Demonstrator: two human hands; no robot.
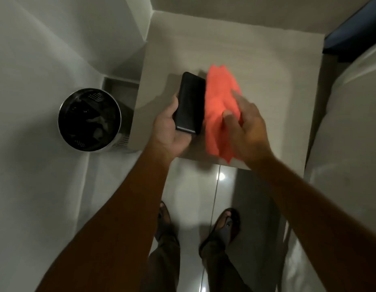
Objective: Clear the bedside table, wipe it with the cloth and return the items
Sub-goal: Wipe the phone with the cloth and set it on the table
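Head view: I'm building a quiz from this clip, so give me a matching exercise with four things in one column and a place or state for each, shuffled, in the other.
Things:
1. phone
2. cloth
3. bin
4. table

Places or states:
A. on the floor, left of the table
B. held in the left hand
C. under the right hand, orange
D. pale top, bare at the back

Pairs: 1-B, 2-C, 3-A, 4-D
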